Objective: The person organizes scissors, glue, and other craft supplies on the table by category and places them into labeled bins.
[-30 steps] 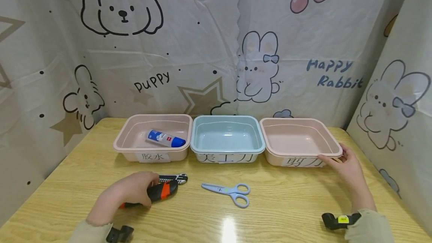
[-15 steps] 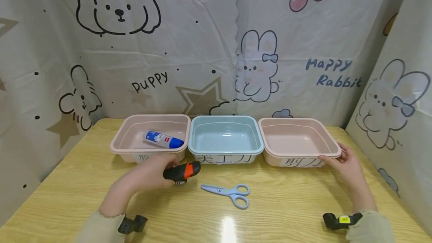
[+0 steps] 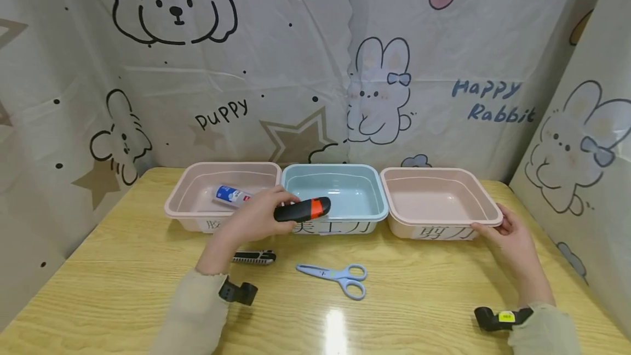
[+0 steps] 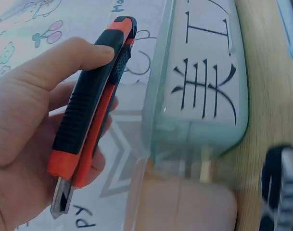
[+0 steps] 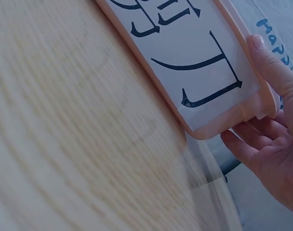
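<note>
My left hand (image 3: 257, 216) holds a black and orange utility knife (image 3: 300, 210) over the front rim of the light blue bin (image 3: 355, 188). In the left wrist view the thumb lies along the knife's black handle (image 4: 91, 89), the fingers curl behind it, and a short metal tip (image 4: 62, 198) shows at one end. At the far side my right hand (image 3: 512, 240) grips the front right corner of the right pink bin (image 3: 439, 196). Its thumb (image 5: 271, 60) is on the rim, with fingertips under the lip.
A glue bottle (image 3: 230, 195) lies in the left pink bin (image 3: 192, 190), partly hidden by my left hand. On the wooden table (image 3: 394, 295) are another utility knife (image 3: 255, 257), black and white, and blue scissors (image 3: 340, 277). A printed curtain (image 3: 222, 70) hangs behind.
My left hand has lifted the black and orange utility knife off the table and carried it right and away to the blue bin. The right hand keeps its grip on the right pink bin.
</note>
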